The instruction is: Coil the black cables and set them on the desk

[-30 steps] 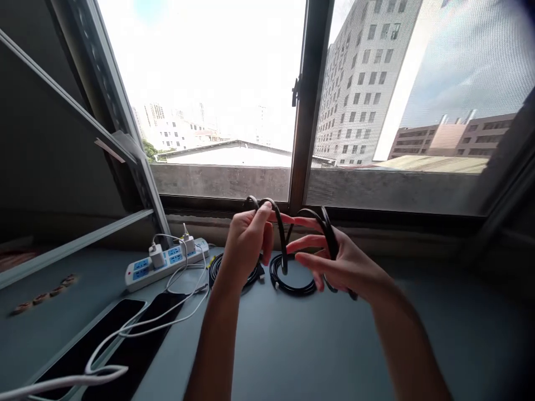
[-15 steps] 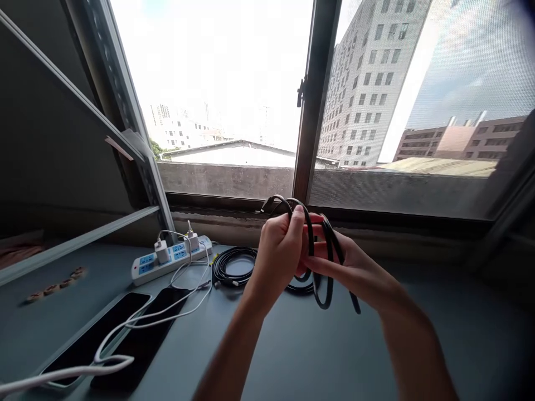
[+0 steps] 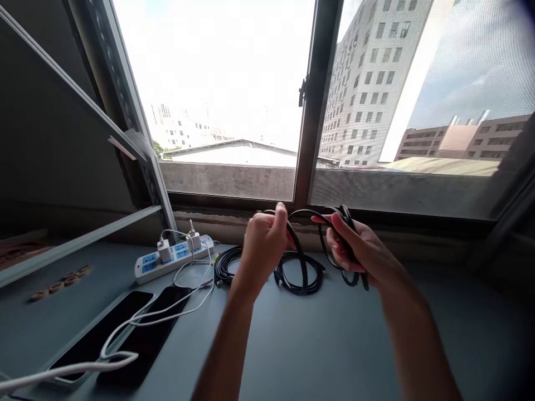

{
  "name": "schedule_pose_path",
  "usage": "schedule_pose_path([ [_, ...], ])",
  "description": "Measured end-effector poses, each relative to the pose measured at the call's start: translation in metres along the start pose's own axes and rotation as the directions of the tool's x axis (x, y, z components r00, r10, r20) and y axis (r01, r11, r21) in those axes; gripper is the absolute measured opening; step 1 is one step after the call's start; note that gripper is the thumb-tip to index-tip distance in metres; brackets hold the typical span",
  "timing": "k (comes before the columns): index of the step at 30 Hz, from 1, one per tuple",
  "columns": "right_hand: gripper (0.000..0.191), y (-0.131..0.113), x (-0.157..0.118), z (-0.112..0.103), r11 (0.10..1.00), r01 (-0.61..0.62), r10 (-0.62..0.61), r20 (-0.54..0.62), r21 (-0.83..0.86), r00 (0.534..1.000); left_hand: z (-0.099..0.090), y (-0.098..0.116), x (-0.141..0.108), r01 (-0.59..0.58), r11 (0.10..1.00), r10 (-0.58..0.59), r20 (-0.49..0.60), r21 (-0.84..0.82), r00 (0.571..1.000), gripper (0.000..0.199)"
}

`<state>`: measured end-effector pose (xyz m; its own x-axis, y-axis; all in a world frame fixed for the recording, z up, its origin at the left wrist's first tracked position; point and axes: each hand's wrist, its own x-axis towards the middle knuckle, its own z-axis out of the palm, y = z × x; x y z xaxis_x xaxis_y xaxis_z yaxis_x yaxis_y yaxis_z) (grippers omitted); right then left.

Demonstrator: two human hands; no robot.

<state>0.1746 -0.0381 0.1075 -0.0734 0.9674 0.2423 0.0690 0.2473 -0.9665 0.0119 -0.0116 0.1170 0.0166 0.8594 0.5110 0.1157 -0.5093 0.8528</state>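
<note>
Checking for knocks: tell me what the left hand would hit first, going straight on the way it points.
Probably the window's lower frame, ahead of the left hand, though depth is unclear and the wall just below it might come first.

Forearms (image 3: 240, 317) extended, fingers (image 3: 343, 260) curled, thumbs (image 3: 280, 215) uppermost

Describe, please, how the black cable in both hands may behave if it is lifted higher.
The black cable is probably flexible, since it bends into loops at the right hand. It may be slightly springy: beside the left hand, a strand arches up instead of sagging. The loops could swing or tangle, as some dangle below the right hand.
</note>
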Motion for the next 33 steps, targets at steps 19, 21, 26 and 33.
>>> schedule_pose_path([
  [19, 0.021, 0.002, -0.006, -0.007, 0.598, 0.086, -0.353, -0.164, -0.797, 0.921, -0.017, 0.007, -0.011, -0.396, 0.886, 0.262, 0.445, 0.242, 0.856, 0.058],
  [21, 0.023, -0.002, -0.011, 0.002, 0.562, 0.125, -0.425, -0.156, -0.817, 0.892, -0.009, 0.002, -0.007, -0.431, 0.872, 0.265, 0.516, 0.233, 0.815, 0.058],
  [26, 0.011, -0.005, -0.018, 0.017, 0.467, 0.212, -0.680, -0.196, -0.859, 0.707, 0.016, -0.013, 0.005, -0.350, 0.885, 0.232, 0.359, 0.307, 0.904, 0.018],
  [33, 0.013, 0.003, -0.002, -0.003, 0.774, 0.253, -0.542, -0.402, -0.580, 0.738, 0.026, -0.015, 0.009, 0.013, 0.945, -0.009, 0.012, -0.326, 1.000, 0.039],
])
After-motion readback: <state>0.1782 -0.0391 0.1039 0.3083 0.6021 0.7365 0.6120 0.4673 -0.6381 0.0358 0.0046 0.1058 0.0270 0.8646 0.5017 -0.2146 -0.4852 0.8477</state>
